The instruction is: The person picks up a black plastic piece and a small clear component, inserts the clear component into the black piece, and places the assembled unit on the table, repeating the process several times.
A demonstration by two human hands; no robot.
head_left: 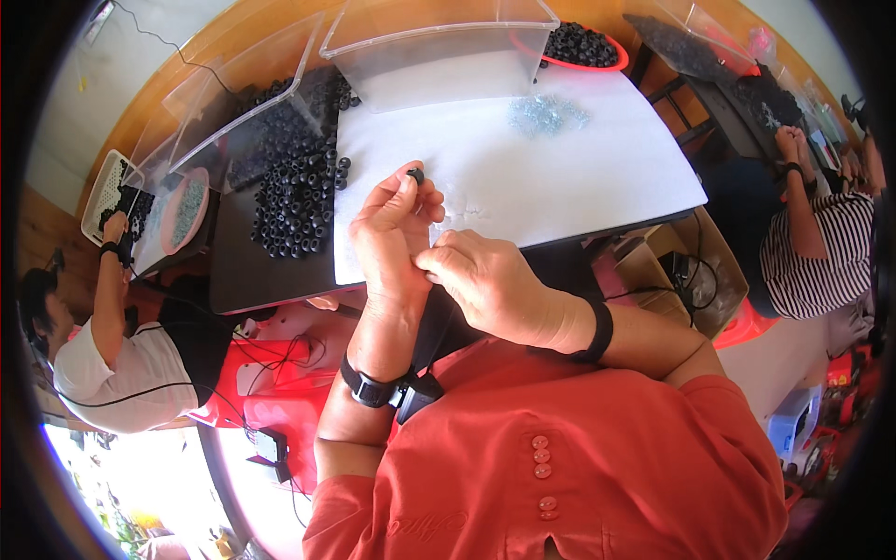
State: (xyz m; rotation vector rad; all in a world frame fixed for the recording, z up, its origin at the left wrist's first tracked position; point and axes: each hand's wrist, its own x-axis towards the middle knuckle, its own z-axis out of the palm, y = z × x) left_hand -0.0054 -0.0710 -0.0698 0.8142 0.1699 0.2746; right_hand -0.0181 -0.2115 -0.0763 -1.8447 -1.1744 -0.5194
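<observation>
My left hand [387, 233] is raised palm up over the front edge of the white sheet [616, 177]. Its thumb and forefinger pinch a small round black piece [415, 175], and the other fingers curl loosely. Close against the left palm is my right hand [490, 285], its thumb and fingers pressed together. Whatever lies in that pinch is too small to make out. A few tiny clear pieces [462, 213] show on the sheet just beyond the right hand. To the left, a heap of hollow black pieces [294, 201] covers part of the dark tabletop [238, 266].
A large clear bin [439, 75] stands at the back of the sheet, beside scattered clear pieces [549, 115] and a red tray [621, 61] of black pieces. Another clear bin [247, 117] tilts at the left. Co-workers sit on both sides; an open carton [644, 261] is at right.
</observation>
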